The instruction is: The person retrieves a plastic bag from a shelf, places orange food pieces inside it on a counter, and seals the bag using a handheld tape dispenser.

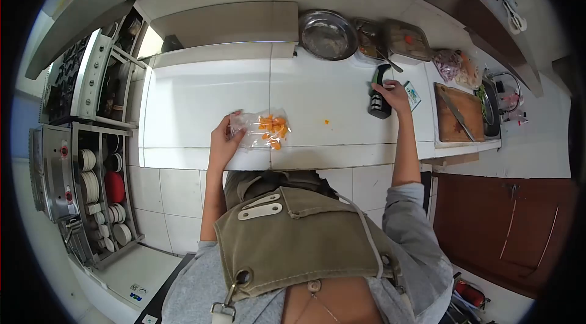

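Note:
A clear plastic bag with orange pieces (273,131) lies near the front edge of the white counter (207,92). My left hand (226,139) is closed on the open-looking left end of the bag. One small orange piece (326,121) sits on the counter to the right of the bag. Farther right, my right hand (395,95) has its fingers on a black and green knife sharpener (379,103), at its right side. A small blue and white packet (412,95) lies just right of that hand, partly behind it.
Along the back stand a metal bowl (328,35) and lidded containers (407,40). At the right, a knife (456,116) rests on a wooden cutting board (450,130), near bagged onions (447,64). A stove (76,80) and a plate rack (101,189) are at the left.

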`<state>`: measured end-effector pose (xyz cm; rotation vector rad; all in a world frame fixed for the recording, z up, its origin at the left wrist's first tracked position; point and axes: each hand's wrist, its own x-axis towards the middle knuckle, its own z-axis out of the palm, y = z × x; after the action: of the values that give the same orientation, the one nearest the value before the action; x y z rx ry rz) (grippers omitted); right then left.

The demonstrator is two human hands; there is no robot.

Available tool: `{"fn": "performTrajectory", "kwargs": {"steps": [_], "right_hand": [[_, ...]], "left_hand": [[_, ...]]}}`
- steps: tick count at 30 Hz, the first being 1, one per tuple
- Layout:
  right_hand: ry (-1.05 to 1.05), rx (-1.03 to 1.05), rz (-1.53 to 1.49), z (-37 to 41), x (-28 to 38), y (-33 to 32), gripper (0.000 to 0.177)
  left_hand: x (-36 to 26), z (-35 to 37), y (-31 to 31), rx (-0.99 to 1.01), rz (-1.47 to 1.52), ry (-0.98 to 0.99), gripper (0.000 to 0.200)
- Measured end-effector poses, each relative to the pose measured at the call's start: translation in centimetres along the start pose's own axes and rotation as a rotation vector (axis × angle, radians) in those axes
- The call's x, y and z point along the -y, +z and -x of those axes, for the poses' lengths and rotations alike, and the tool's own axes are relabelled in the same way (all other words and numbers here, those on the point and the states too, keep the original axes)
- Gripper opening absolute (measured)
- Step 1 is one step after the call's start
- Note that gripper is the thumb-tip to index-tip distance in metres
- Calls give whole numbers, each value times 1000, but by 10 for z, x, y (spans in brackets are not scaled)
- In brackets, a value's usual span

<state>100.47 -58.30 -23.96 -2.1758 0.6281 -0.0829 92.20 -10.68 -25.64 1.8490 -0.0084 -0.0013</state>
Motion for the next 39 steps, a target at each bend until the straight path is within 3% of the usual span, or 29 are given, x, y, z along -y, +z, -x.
{"fn": "performTrajectory", "kwargs": {"steps": [3, 4, 6, 7, 8, 10, 14, 15, 17, 18, 21, 22, 23, 24, 25, 26, 28, 31, 34, 35, 36, 39], "right_hand": [[-74, 106, 514, -12, 11, 11, 66], [-82, 113, 519, -10, 12, 10, 66], [70, 447, 426, 6, 13, 5, 57], [42, 497, 256, 27, 22, 4, 45], [17, 549, 86, 53, 36, 4, 34], [-143, 449, -256, 98, 71, 15, 12], [-256, 322, -894, 160, 156, 36, 15], [-256, 336, -887, 169, 173, 41, 15], [-400, 326, -1268, 183, 199, 52, 12], [-402, 344, -1259, 189, 206, 60, 12], [-822, 486, -1187, 204, 205, 89, 11], [-722, 369, -1160, 205, 180, 117, 13], [-602, 470, -980, 210, 179, 132, 12], [-485, 255, -756, 201, 163, 171, 13], [-758, 198, -524, 186, 138, 193, 16], [-763, 207, -518, 188, 148, 186, 16], [-431, 521, -962, 201, 193, 160, 18], [-497, 489, -941, 201, 211, 147, 17], [-561, 428, -696, 183, 182, 182, 16], [-377, 469, -876, 179, 185, 177, 16], [-343, 486, -942, 183, 200, 163, 16], [-581, 626, -1186, 178, 220, 123, 16]], "left_hand": [[-8, 1, -3, 14, -45, 27, 47], [-13, 2, -5, 4, -43, 22, 47], [-21, 7, -10, -6, -178, -53, 46], [5, 7, -3, -88, -44, 105, 39], [6, 5, -6, -108, -45, 102, 39], [6, 9, -6, -31, -146, 197, 32], [-6, 6, 0, -15, -192, 96, 23], [-2, 4, 4, -77, -164, 147, 24], [-2, 2, 7, -92, -151, 132, 24], [-2, 2, 8, -96, -146, 127, 25], [-2, 2, 7, -102, -137, 139, 25], [-2, 2, 7, -113, -134, 134, 25], [-2, 1, 6, -94, -116, 134, 25], [-1, 1, 5, -70, -98, 133, 26], [0, 2, 5, -71, -96, 128, 26], [1, 1, 7, -67, -85, 125, 26], [1, 2, 5, -64, -73, 119, 26], [-1, 0, 4, -38, -75, 61, 26], [-3, -2, 3, -54, -113, 173, 27], [-5, 0, -1, -31, -103, 137, 28], [-6, 1, 0, -4, -82, 100, 29], [-2, 1, 0, 13, -96, 75, 29]]}}
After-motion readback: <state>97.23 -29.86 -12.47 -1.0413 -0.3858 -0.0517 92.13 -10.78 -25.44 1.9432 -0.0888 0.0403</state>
